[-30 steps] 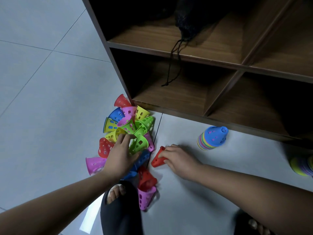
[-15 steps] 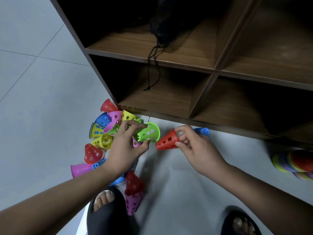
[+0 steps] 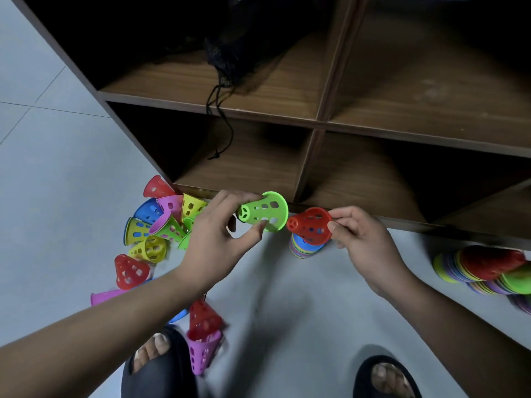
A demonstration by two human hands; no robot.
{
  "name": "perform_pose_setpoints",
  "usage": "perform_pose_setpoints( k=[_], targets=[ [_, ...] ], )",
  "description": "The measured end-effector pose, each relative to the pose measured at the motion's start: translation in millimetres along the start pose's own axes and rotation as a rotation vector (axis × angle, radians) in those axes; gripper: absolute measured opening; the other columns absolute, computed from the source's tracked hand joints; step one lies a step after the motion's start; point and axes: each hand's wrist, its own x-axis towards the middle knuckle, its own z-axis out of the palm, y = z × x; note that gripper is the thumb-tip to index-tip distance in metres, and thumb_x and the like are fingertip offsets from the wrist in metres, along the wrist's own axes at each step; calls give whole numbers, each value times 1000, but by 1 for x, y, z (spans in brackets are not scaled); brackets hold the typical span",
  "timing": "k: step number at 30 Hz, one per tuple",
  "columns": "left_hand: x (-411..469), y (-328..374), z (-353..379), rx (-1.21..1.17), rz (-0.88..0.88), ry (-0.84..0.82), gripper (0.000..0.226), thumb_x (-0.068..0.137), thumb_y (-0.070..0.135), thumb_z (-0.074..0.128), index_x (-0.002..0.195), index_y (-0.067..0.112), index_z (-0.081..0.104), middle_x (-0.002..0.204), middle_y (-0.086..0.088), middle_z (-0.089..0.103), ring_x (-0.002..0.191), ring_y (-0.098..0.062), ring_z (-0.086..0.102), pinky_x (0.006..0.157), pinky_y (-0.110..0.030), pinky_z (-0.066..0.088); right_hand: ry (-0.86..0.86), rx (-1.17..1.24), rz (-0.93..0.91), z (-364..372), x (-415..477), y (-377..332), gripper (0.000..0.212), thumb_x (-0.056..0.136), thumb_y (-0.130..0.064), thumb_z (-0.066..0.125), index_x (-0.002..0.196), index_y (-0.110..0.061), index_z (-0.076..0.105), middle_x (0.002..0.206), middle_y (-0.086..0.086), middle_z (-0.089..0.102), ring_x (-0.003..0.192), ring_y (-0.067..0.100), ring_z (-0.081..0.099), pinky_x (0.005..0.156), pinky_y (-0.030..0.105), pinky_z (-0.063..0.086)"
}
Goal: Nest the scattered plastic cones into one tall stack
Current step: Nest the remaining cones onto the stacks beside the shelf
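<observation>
The left hand pinches a green cone in the air, with the thumb under its wall and the fingers curled over its narrow end. The cone lies on its side, tip to the left and wide rim to the right. Just beside that rim, the right hand pinches a red cone by its rim between thumb and fingertips, tip also pointing left. The red cone hangs over a short stack of mixed colours standing on the floor; whether they touch cannot be told. Both held cones are close but apart.

A loose pile of red, blue, yellow, purple and green cones lies left of the left hand, against the foot of a wooden shelf. Near the left slipper a red cone sits nested in a purple cone. A second stack lies tipped over at the far right. A black mesh bag rests on the upper shelf, its cord dangling down
</observation>
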Motion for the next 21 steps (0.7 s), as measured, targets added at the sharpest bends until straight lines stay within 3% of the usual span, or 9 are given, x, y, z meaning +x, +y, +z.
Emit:
perform_pose_setpoints(
  k=[2,5,11,17,21],
  targets=[
    [2,6,6,-19,27,0,37,92,21,85,127,21,72,114,10,66,88,-19,61,69,-33,50,41,53,77,-2,5,12,14,104,-7,64,107,-20,71,79,-8,74,67,1,62,69,22,49],
    [7,12,17,-26,82,-58,38,93,21,84,129,20,71,118,7,66,94,-17,61,69,-31,49,76,107,153,-1,12,27,14,104,-5,62,108,-15,72,81,0,71,73,11,62,67,25,49],
    [14,23,43,-11,176,-189,39,97,19,80,135,18,71,117,4,62,101,-2,58,84,-7,37,42,25,195,4,16,42,11,105,-6,60,106,-12,69,95,10,73,74,10,66,63,19,50],
    [24,18,69,31,192,-286,40,99,19,76,137,21,66,116,7,56,91,-2,57,85,-8,39,37,-38,211,8,10,51,17,101,-6,63,108,-20,67,96,6,75,77,13,71,73,30,57],
    [25,15,79,44,171,-330,44,96,18,77,137,22,64,117,8,58,89,-1,56,80,-5,36,57,-36,255,13,-4,59,14,102,-6,60,109,-18,59,100,5,72,78,18,75,72,32,57]
  ],
)
